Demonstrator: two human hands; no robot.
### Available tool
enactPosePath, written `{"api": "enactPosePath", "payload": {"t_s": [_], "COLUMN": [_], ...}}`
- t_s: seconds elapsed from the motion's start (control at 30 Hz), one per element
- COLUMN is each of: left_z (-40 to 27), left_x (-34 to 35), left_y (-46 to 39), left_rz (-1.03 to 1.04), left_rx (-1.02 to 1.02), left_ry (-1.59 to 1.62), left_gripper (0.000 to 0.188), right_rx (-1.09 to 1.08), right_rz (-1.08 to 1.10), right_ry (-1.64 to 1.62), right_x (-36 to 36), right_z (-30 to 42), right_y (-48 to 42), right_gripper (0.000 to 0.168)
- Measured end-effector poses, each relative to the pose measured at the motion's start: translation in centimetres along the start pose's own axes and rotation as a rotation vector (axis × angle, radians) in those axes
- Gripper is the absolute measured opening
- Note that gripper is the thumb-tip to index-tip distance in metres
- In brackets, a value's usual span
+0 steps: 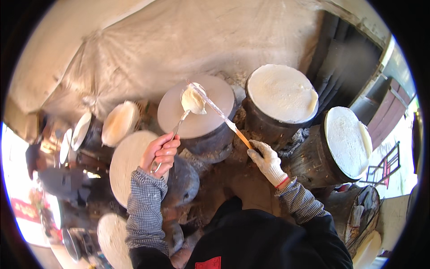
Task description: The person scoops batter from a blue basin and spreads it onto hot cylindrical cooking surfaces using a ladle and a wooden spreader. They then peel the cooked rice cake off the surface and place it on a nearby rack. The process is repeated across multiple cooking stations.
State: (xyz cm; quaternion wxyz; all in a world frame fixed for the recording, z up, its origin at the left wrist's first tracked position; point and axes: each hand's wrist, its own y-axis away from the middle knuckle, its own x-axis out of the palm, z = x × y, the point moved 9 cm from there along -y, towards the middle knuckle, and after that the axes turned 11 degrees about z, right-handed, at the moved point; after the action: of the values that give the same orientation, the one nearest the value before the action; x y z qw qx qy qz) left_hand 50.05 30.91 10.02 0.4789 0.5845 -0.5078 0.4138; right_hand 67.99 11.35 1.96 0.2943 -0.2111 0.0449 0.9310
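Observation:
My bare left hand (pixel 162 153) grips the handle of a metal ladle (pixel 179 123). Its bowl carries a heap of pale yellow batter (pixel 194 102). In a white knit glove, my right hand (pixel 267 159) holds a thin wooden stick (pixel 242 138) whose far half is coated with white batter. The stick's far end crosses the upper edge of the ladle bowl; whether they touch is hard to tell. Behind both, a bare round griddle (pixel 168 116) tops a dark drum stove (pixel 210 144). To its right, another griddle is covered by a pale batter sheet (pixel 278 92).
More batter-covered griddles stand around me, one at the right (pixel 346 144) and one at the left (pixel 129 164). Past the left ones is a person in dark clothes (pixel 63 181). A sooty drum (pixel 356 208) stands at my lower right. A stained sheet (pixel 201 40) hangs behind the stoves.

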Motion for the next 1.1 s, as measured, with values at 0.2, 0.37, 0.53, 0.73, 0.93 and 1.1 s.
{"api": "enactPosePath", "payload": {"t_s": [0.2,0.37,0.53,0.73,0.93,1.1], "left_z": [-8.0,-11.4,-13.2,-17.5,-16.6,-16.8], "left_x": [-4.4,-9.7,-13.0,-15.8,-13.2,-13.9], "left_y": [-13.4,-19.3,-20.1,-16.3,-12.2,-10.9], "left_rz": [-0.261,-0.488,-0.680,-0.935,-0.983,-0.985], "left_rx": [-0.068,0.001,0.160,0.360,0.400,0.437], "left_ry": [-0.698,-0.949,-1.189,-1.701,-1.957,-1.949], "left_gripper": [0.027,0.027,0.028,0.036,0.029,0.028], "right_rx": [0.138,0.250,0.274,0.237,0.466,0.172], "right_rz": [-0.136,-0.061,0.007,0.046,0.215,0.154], "right_ry": [0.325,0.364,0.378,0.413,0.579,0.307], "right_x": [-2.0,-1.4,-1.1,-1.9,-1.2,2.6], "right_z": [-1.4,-4.5,-6.9,-5.5,-5.6,-4.0], "right_y": [-8.3,-12.6,-14.1,-16.5,-18.7,-21.9], "right_gripper": [0.039,0.039,0.039,0.038,0.036,0.036]}}
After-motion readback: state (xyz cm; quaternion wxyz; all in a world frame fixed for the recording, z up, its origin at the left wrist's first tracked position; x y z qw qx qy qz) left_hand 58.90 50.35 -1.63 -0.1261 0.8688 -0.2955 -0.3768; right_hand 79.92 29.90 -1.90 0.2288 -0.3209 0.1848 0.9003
